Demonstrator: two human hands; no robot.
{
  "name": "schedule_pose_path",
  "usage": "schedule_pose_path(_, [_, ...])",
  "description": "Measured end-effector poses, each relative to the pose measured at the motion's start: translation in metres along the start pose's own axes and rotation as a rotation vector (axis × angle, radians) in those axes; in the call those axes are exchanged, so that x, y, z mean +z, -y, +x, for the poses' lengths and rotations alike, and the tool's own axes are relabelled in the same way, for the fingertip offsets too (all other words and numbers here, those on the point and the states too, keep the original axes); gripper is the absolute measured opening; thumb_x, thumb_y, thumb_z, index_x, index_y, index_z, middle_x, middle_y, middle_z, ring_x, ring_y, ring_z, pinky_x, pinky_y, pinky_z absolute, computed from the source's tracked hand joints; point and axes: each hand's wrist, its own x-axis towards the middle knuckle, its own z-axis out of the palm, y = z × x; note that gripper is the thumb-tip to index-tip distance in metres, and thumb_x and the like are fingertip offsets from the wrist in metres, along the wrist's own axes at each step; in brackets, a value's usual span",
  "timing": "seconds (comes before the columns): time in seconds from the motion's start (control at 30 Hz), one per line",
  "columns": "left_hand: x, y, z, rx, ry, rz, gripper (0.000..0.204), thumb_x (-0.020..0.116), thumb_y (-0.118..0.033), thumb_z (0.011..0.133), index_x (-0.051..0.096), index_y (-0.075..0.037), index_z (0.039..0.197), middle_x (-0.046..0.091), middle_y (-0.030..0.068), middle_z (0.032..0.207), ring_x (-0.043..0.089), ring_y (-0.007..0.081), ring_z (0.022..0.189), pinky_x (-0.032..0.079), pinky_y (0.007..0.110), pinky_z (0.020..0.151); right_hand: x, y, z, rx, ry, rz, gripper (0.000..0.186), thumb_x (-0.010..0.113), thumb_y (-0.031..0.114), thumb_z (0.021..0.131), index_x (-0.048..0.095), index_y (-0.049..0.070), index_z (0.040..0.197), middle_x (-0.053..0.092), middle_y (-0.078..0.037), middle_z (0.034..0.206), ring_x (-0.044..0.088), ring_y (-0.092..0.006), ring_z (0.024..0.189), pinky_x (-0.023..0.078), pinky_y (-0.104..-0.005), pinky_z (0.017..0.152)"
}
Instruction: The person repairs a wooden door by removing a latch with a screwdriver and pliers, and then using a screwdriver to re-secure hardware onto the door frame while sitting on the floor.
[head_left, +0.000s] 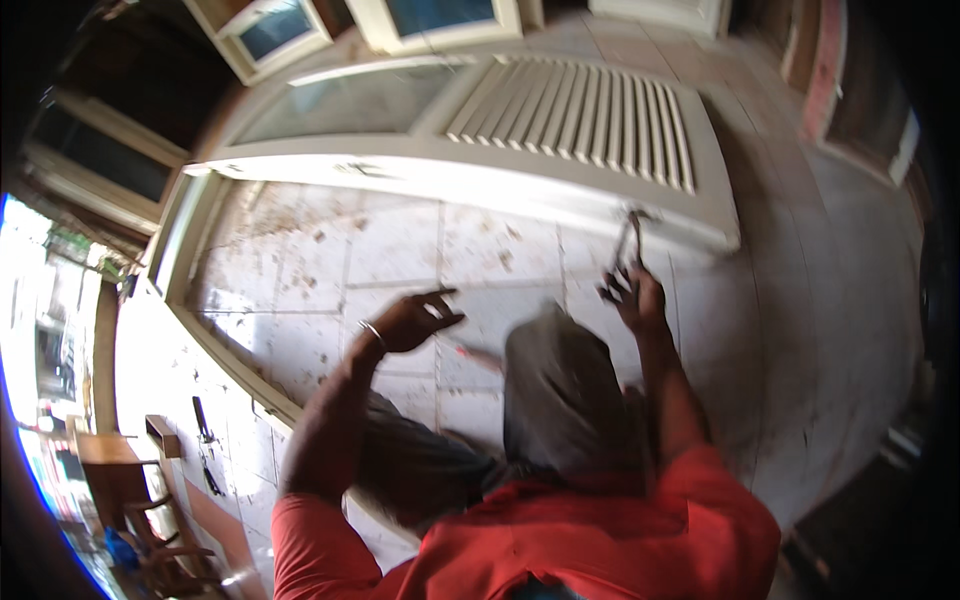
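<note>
A white door (712,170) with a louvred part and a glass pane lies across the floor ahead of me. My right hand (640,295) is closed round the handles of a pair of pliers (627,240), whose jaws meet the door's near edge close to its right corner. My left hand (420,318), a bracelet at the wrist, hovers above the tiles with thumb and fingers apart, holding nothing. Between that hand and my knee, a small red-tipped thing (463,352) rests on the floor, too blurred to name.
A long pale frame piece (232,362) runs along my left. Beyond it lie dark tools (203,420) and a wooden chair (165,560). Framed glass panels (440,22) stand at the back, another panel (865,110) at the far right. Crumbs litter the tiled floor (395,245).
</note>
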Motion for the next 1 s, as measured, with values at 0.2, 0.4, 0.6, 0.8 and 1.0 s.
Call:
schedule_pose_path(0.2, [-0.010,-0.049,0.026,-0.251,0.051,-0.085,0.059,0.064,-0.054,0.090,0.066,-0.004,0.121,0.066,0.0151,0.125,0.069,0.0315,0.101,0.050,0.038,0.096,-0.001,0.046,-0.018,0.181,-0.096,0.004,0.014,0.058,0.024,0.098,0.049,0.019,0.107,0.054,-0.007,0.084,0.051,-0.0142,0.059,0.042,-0.0282,0.051])
schedule_pose_path(0.4, [-0.007,-0.031,0.008,-0.263,-0.004,-0.086,0.058,0.064,-0.051,0.093,0.060,-0.008,0.133,0.073,0.0109,0.107,0.071,0.0259,0.095,0.052,0.037,0.092,-0.021,0.136,-0.017,0.552,0.101,-0.286,0.011,0.058,0.018,0.096,0.052,0.018,0.105,0.049,-0.003,0.078,0.046,-0.0099,0.059,0.040,-0.0254,0.054])
schedule_pose_path(0.6, [-0.009,-0.027,0.015,-0.248,0.011,-0.088,0.063,0.064,-0.050,0.093,0.052,-0.011,0.141,0.067,0.0132,0.125,0.069,0.0302,0.103,0.052,0.039,0.093,-0.002,-0.005,0.007,-0.007,-0.153,-0.166,0.011,0.053,0.017,0.096,0.043,0.019,0.100,0.042,0.001,0.065,0.041,-0.0115,0.046,0.034,-0.0282,0.041])
schedule_pose_path(0.8, [-0.012,-0.054,0.034,-0.167,0.019,-0.032,0.069,0.061,-0.056,0.092,0.049,-0.013,0.144,0.066,0.0143,0.125,0.068,0.0310,0.107,0.051,0.040,0.097,0.006,-0.089,0.079,-0.435,-0.333,-0.283,0.016,0.052,0.020,0.096,0.045,0.013,0.109,0.044,0.000,0.068,0.042,-0.0124,0.048,0.036,-0.0288,0.041])
schedule_pose_path(1.0, [-0.022,-0.041,0.016,-0.223,0.070,0.068,0.070,0.062,-0.058,0.091,0.050,-0.013,0.143,0.066,0.0146,0.126,0.067,0.0306,0.109,0.049,0.040,0.100,0.023,-0.059,0.057,-0.192,-0.160,0.001,0.018,0.054,0.024,0.099,0.045,0.013,0.109,0.044,0.000,0.065,0.044,-0.0135,0.048,0.037,-0.0328,0.045])
